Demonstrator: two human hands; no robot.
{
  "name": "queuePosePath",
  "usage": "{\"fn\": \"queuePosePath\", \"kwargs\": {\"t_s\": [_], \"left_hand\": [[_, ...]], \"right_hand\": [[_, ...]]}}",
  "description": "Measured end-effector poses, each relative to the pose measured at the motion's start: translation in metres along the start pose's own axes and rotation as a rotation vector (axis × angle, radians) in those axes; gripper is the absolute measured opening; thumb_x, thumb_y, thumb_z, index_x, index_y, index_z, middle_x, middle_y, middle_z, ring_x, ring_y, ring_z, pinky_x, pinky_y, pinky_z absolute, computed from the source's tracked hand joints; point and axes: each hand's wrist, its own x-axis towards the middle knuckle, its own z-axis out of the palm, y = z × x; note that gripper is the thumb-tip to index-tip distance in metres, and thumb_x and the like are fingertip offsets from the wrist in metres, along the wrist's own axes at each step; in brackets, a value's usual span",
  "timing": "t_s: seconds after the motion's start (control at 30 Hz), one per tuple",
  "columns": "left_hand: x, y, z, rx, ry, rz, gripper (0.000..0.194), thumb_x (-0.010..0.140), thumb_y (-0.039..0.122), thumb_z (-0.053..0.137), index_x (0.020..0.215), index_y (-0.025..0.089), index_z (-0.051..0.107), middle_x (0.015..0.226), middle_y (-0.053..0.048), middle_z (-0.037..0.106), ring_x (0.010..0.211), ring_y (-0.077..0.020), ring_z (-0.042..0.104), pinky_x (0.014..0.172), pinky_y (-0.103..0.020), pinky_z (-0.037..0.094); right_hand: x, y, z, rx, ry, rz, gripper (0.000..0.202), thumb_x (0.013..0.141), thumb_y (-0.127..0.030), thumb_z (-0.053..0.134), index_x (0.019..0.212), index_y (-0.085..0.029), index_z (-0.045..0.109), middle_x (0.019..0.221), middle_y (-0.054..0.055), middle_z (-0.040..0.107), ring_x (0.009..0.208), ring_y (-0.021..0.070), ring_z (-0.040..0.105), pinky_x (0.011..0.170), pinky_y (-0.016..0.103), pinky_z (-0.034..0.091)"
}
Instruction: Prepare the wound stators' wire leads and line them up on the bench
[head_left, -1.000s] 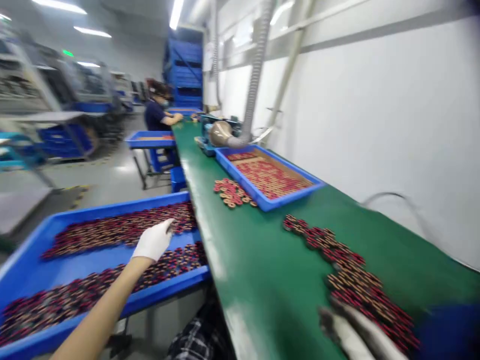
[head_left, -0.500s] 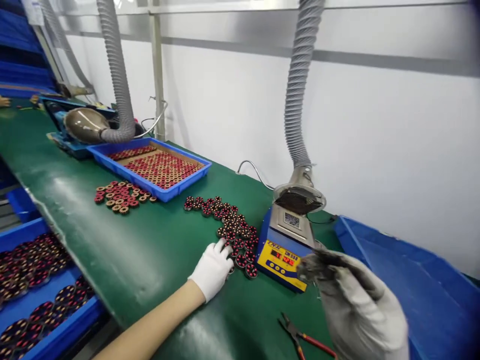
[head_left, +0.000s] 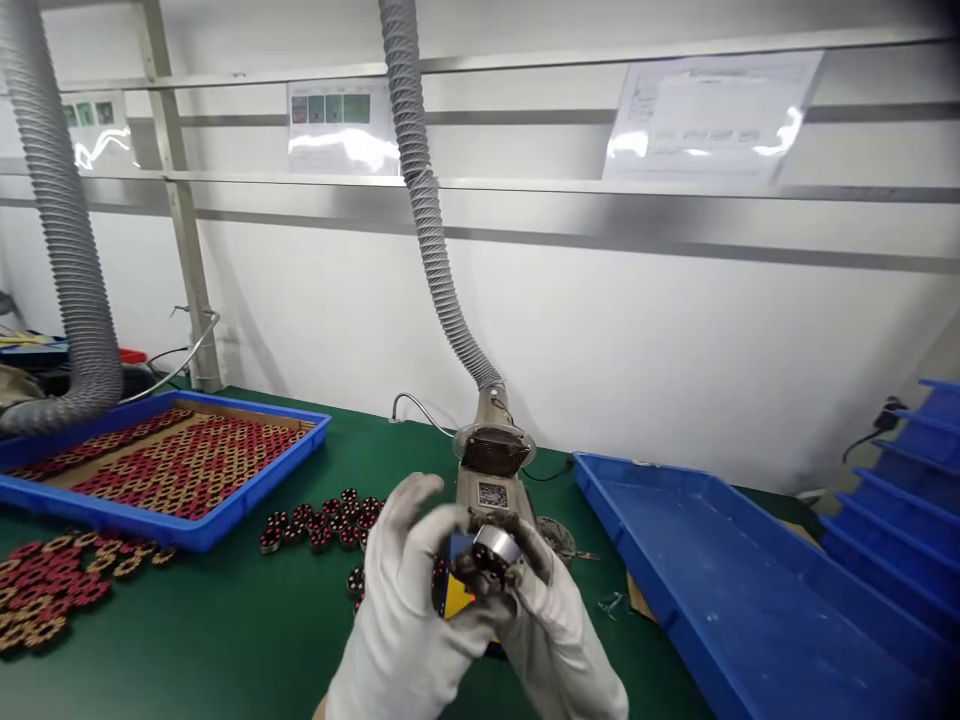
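My left hand, in a white glove, is beside my right hand in front of the blue and yellow heated device. Its fingers are curled and spread, with the lower fingertips near the metal part; contact is unclear. In my right hand, whose glove has blackened fingertips, is a round part with a silvery rim. Partly hidden by my left hand, a cluster of black and red round parts lies on the green table.
A blue tray of red and tan rings stands left, with loose rings before it. A large blue tray and stacked blue trays are right. A grey hose hangs above the device.
The view has turned right and up. My left hand has left the cluster and come beside my right hand. The silvery-rimmed part now shows between them.
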Motion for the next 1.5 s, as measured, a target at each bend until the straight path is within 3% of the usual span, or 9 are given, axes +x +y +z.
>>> {"fn": "queuePosePath", "kwargs": {"t_s": [0.07,0.17,0.37,0.53,0.7,0.83,1.0,1.13,1.5], "left_hand": [[0.001,-0.004,-0.001,-0.108,-0.161,-0.065,0.061,0.073,0.020,0.056,0.128,0.018,0.030,0.131,-0.013,0.033,0.119,-0.0289,0.036,0.096,-0.047,0.039],[0.003,-0.014,-0.003,-0.314,-0.309,-0.026,0.053,0.070,0.010,0.045,0.120,0.025,0.041,0.122,-0.005,0.047,0.112,-0.0213,0.045,0.094,-0.039,0.042],[0.005,-0.025,-0.007,-0.087,-0.155,0.126,0.034,0.075,0.008,0.046,0.106,0.021,0.051,0.110,-0.006,0.055,0.109,-0.0254,0.043,0.090,-0.046,0.038],[0.004,-0.021,-0.010,-0.250,-0.222,-0.007,0.039,0.064,0.005,0.056,0.098,0.023,0.052,0.111,-0.003,0.052,0.103,-0.0202,0.048,0.088,-0.036,0.042],[0.004,-0.021,-0.009,-0.153,-0.163,0.132,0.038,0.070,0.007,0.051,0.106,0.021,0.048,0.116,-0.007,0.048,0.110,-0.0240,0.042,0.091,-0.043,0.038],[0.002,-0.022,-0.007,-0.204,-0.210,0.016,0.039,0.069,0.009,0.052,0.104,0.024,0.047,0.116,-0.005,0.047,0.108,-0.0227,0.042,0.092,-0.041,0.038],[0.002,-0.022,-0.006,-0.188,-0.176,0.080,0.035,0.072,0.010,0.051,0.105,0.023,0.048,0.113,-0.006,0.050,0.108,-0.0246,0.044,0.091,-0.043,0.038],[0.001,-0.021,-0.006,-0.273,-0.218,-0.069,0.037,0.067,0.009,0.059,0.099,0.026,0.050,0.114,-0.004,0.050,0.105,-0.0230,0.047,0.089,-0.040,0.041],[0.004,-0.022,-0.015,-0.201,-0.291,0.119,0.032,0.076,0.012,0.053,0.106,0.021,0.047,0.113,-0.006,0.052,0.109,-0.0235,0.043,0.091,-0.043,0.039]], "right_hand": [[0.001,-0.001,-0.005,-0.073,-0.008,-0.031,0.035,0.057,-0.030,0.079,0.089,-0.023,0.067,0.090,0.003,0.068,0.084,0.0178,0.061,0.080,0.030,0.047],[0.007,0.002,-0.009,-0.136,-0.022,-0.087,0.038,0.052,-0.028,0.081,0.087,-0.024,0.065,0.088,0.002,0.067,0.086,0.0185,0.060,0.079,0.030,0.046],[0.017,0.011,-0.005,-0.162,-0.011,-0.056,0.046,0.048,-0.022,0.084,0.090,-0.025,0.065,0.090,0.003,0.068,0.084,0.0189,0.062,0.074,0.029,0.049],[0.007,0.016,0.002,0.039,-0.021,0.094,0.036,0.067,-0.032,0.072,0.101,-0.023,0.064,0.103,0.005,0.067,0.091,0.0184,0.061,0.083,0.032,0.047],[0.006,0.021,0.002,0.066,0.027,0.045,0.037,0.065,-0.028,0.074,0.100,-0.025,0.064,0.105,0.002,0.066,0.097,0.0160,0.059,0.091,0.028,0.042],[0.008,0.022,0.005,0.122,-0.037,0.103,0.025,0.070,-0.037,0.068,0.091,-0.025,0.067,0.097,0.002,0.067,0.095,0.0162,0.059,0.094,0.030,0.040],[0.006,0.022,0.009,0.022,0.013,0.027,0.036,0.064,-0.031,0.074,0.098,-0.025,0.064,0.104,0.003,0.065,0.103,0.0199,0.056,0.094,0.034,0.039],[0.007,0.024,-0.001,0.103,0.006,0.091,0.030,0.072,-0.041,0.064,0.098,-0.025,0.065,0.105,0.004,0.065,0.098,0.0211,0.058,0.089,0.039,0.044],[0.002,-0.010,-0.010,-0.767,-0.099,-0.335,0.023,0.060,-0.017,0.075,0.079,-0.028,0.071,0.086,0.003,0.065,0.083,0.0204,0.060,0.073,0.029,0.048]]}}
